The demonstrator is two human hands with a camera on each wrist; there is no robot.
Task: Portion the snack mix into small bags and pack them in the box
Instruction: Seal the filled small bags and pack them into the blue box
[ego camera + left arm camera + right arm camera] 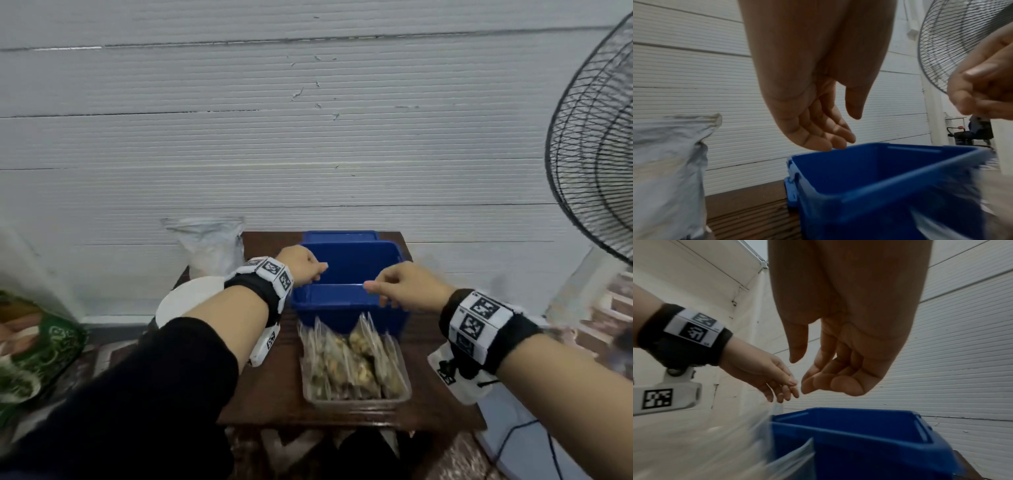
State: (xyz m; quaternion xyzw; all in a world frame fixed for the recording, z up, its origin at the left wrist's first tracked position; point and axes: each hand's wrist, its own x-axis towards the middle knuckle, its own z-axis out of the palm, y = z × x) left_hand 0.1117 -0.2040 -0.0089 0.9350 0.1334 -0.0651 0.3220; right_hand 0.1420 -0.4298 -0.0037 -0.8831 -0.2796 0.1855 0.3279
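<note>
Hovering hands (301, 265) above box rim (329, 287)

No readable text, brand or number in any view.

Only signs: black-and-white square code markers, no letters legible.
- On left wristband (270, 274), several markers around band; same band in right wrist view (694, 328), tiny print beside markers too small to read.
- On right wristband (478, 320), markers on white panels.
- On white camera mount (657, 398) under left wrist, one marker.

Green packet (37, 346) at left edge: ornament pattern, blurred, unreadable.
</note>
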